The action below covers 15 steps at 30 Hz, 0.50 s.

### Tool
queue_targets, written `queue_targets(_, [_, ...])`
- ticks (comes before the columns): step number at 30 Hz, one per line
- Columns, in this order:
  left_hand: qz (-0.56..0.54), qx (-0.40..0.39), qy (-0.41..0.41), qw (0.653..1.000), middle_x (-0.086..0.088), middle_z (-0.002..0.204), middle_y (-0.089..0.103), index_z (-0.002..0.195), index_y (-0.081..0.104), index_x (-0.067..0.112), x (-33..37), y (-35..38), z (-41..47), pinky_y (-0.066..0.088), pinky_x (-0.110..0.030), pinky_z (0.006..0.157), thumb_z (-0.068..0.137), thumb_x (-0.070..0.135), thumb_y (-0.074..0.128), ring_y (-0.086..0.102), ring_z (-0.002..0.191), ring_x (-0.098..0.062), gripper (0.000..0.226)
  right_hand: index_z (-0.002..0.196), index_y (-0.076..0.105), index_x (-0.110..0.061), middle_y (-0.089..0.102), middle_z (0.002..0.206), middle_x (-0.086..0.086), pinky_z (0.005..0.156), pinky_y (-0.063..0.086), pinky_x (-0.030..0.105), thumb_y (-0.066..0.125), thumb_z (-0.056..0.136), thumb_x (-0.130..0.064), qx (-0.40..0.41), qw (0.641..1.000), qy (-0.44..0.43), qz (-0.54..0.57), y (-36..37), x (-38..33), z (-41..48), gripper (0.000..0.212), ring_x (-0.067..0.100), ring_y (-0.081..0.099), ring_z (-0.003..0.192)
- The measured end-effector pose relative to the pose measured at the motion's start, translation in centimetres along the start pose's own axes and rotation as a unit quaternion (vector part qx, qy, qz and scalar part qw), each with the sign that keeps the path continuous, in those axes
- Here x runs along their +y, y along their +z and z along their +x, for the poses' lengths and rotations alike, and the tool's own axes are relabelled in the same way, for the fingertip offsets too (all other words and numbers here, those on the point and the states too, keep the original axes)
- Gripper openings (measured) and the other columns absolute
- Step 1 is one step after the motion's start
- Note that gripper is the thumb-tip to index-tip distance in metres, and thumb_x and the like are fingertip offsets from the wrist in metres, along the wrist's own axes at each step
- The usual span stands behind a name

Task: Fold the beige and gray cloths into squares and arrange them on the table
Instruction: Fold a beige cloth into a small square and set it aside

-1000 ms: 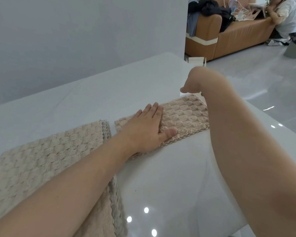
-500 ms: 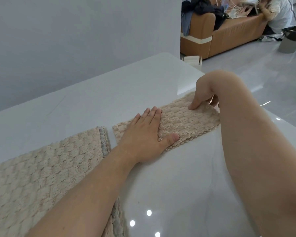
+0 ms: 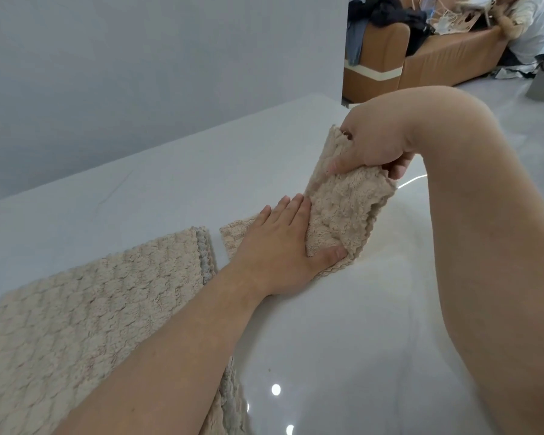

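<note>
A narrow beige textured cloth [image 3: 343,208] lies folded lengthwise in the middle of the white table [image 3: 145,189]. My left hand [image 3: 280,246] presses flat on its left half, fingers straight, thumb at the near edge. My right hand [image 3: 371,146] grips the cloth's right end and holds it lifted off the table, bent over toward my left hand. A larger stack of beige cloth [image 3: 91,302] with a gray layer showing at its edge [image 3: 206,255] lies at the left, partly under my left forearm.
A gray wall runs behind the table. The table's right edge drops to a glossy floor. Far right stands a tan sofa [image 3: 421,64] piled with dark clothes, with a person [image 3: 531,23] sitting beside it on the floor.
My right hand has taken hold of the narrow cloth's right end and raised it off the table, swinging it left. My left hand stays pressed in place.
</note>
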<state>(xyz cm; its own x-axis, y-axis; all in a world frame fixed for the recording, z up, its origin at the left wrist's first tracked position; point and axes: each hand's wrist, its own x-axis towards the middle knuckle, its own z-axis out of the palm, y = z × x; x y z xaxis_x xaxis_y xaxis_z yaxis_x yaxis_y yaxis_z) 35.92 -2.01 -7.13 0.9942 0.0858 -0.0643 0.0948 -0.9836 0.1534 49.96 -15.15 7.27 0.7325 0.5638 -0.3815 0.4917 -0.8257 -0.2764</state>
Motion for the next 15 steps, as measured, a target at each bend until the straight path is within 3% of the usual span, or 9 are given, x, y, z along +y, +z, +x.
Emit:
queue_targets(3, [-0.003,0.002,-0.002,1.0,0.008,0.17,-0.005,0.162,-0.004,0.021,0.0,0.1,0.0,-0.001,-0.039,0.127,0.083,0.09,0.019,-0.01,0.155,-0.008,0.107,0.103,0.068,0.0,0.071,0.088,0.019,0.047,0.052,0.028,0.07,0.093,-0.042,0.018,0.999,-0.013,-0.025,0.2,-0.6,0.0,0.043,0.025,0.063,0.051])
queue_targets(8, [-0.017,0.013,-0.004,1.0,0.01,0.17,-0.002,0.162,-0.002,0.023,0.0,0.1,0.2,0.0,-0.039,0.127,0.082,0.09,0.023,-0.008,0.155,-0.007,0.107,0.117,0.066,-0.003,0.072,0.086,0.014,0.044,0.049,0.026,0.068,0.092,-0.051,0.072,0.994,-0.055,-0.066,0.3,-1.5,-0.2,0.054,0.019,0.062,0.043])
queue_targets(12, [-0.029,0.018,-0.007,0.999,0.01,0.17,0.001,0.162,0.0,0.024,0.0,0.3,0.3,0.002,-0.039,0.127,0.081,0.09,0.027,-0.006,0.155,-0.008,0.108,0.114,0.067,-0.009,0.074,0.083,0.009,0.045,0.048,0.022,0.063,0.094,-0.051,0.095,0.987,-0.106,-0.07,0.6,-2.4,-0.8,0.047,0.011,0.061,0.037])
queue_targets(14, [-0.056,0.033,-0.001,0.998,0.012,0.168,0.015,0.161,0.01,0.029,0.2,0.0,0.2,0.009,-0.042,0.126,0.08,0.089,0.034,0.005,0.155,-0.011,0.104,0.114,0.067,-0.01,0.074,0.083,0.008,0.045,0.046,0.021,0.062,0.096,-0.049,0.098,0.985,-0.124,-0.063,1.0,-3.1,-1.1,0.044,0.008,0.061,0.036])
queue_targets(15, [-0.097,0.044,0.006,0.994,0.014,0.161,0.031,0.157,0.022,0.032,0.1,-0.4,0.2,0.018,-0.043,0.124,0.079,0.087,0.042,0.021,0.151,-0.013,0.097,0.114,0.067,-0.01,0.075,0.082,0.007,0.045,0.045,0.021,0.061,0.096,-0.049,0.1,0.985,-0.127,-0.064,1.2,-3.5,-1.2,0.043,0.008,0.062,0.037])
